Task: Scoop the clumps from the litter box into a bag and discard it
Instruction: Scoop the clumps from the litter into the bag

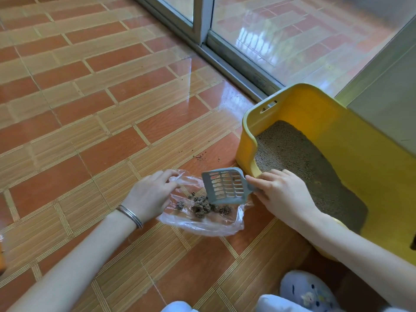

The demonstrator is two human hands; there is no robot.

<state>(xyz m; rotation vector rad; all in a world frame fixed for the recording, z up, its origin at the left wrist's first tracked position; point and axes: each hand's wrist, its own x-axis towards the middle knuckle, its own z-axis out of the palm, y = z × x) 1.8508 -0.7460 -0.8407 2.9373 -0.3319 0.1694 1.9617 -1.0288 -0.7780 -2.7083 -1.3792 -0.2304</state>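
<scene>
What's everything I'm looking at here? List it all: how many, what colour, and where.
litter box: one, yellow, on the floor at right
litter: one bed, grey-brown, inside the litter box
scoop: one, grey, slotted, over the bag
bag: one, clear plastic, on the floor left of the litter box
clumps: several, dark brown, inside the bag
spilled grains: a few, dark, beyond the bag
floor: one, orange and tan tiles
sliding door: one, glass, grey frame, top
bangle: silver, left wrist
slipper: one, pale blue, bottom right
left hand: holds the bag's edge
right hand: grips the scoop's handle
</scene>
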